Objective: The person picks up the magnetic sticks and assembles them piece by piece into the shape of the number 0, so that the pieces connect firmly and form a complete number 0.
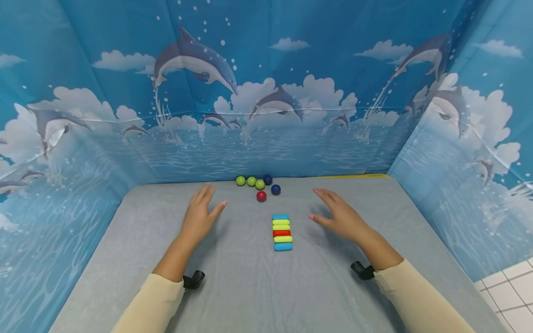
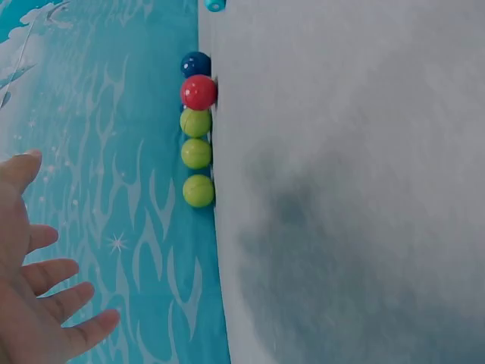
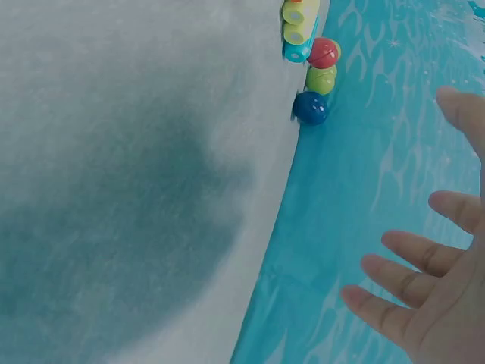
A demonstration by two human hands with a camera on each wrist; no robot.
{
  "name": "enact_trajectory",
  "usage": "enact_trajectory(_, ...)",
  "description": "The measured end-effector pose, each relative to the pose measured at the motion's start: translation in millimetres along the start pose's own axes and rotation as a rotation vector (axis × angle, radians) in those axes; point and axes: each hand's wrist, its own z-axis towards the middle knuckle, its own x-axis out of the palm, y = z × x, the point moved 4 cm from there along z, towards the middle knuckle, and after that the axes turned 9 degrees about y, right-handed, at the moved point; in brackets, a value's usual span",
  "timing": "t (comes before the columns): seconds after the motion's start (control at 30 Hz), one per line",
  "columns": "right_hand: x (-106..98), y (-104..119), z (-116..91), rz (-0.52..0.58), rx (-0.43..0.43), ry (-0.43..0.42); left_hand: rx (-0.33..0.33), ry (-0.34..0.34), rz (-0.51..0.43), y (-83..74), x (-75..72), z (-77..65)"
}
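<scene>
My left hand [image 1: 199, 216] hovers above the grey cloth with its fingers extended and holds nothing. Opposite it, my right hand [image 1: 342, 217] is likewise held over the cloth, fingers apart and nothing in them. Between the hands lies a column of small coloured cylinders [image 1: 281, 233]: blue at both ends, yellow-green ones and a red one [image 1: 281, 233] between. Beyond them sit three green balls [image 1: 251, 181], two dark blue balls [image 1: 275, 189] and a red ball [image 1: 261, 196]. In the right wrist view the cylinders' round ends [image 3: 293, 34] show at the top.
Grey cloth [image 1: 241, 286] covers the table. Behind and at both sides hangs a blue curtain [image 1: 266, 152] printed with dolphins. A yellow strip [image 1: 354, 175] shows along the back edge. White floor tiles [image 1: 516, 296] appear at lower right. Each wrist wears a black camera mount [image 1: 194, 280].
</scene>
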Motion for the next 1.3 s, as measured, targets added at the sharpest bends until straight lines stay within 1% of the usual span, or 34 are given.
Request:
enact_trajectory(0.17,0,3,5,0.037,-0.001,-0.002,0.002,-0.005,-0.081,-8.8,4.8,7.0)
enact_trajectory(0.3,2,5,8,0.078,-0.012,-0.006,-0.015,-0.008,-0.133,-12.7,10.3,12.7)
enact_trajectory(0.5,6,9,12,0.138,-0.027,-0.004,-0.060,0.017,-0.245,-12.3,22.8,22.8)
enact_trajectory(0.7,10,12,18,0.237,-0.047,0.024,-0.073,0.042,-0.397,-10.2,36.6,33.2)
enact_trajectory(0.77,12,12,20,0.262,-0.048,0.034,-0.074,0.052,-0.428,-10.2,40.5,35.9)
enact_trajectory(0.87,14,12,21,0.287,-0.049,0.050,-0.080,0.066,-0.451,-10.2,45.2,39.1)
enact_trajectory(1.13,19,15,18,0.331,-0.046,0.092,-0.175,0.111,-0.589,-8.4,54.5,49.1)
enact_trajectory(1.3,22,20,13,0.365,-0.045,0.125,-0.193,0.139,-0.670,-10.2,63.0,56.6)
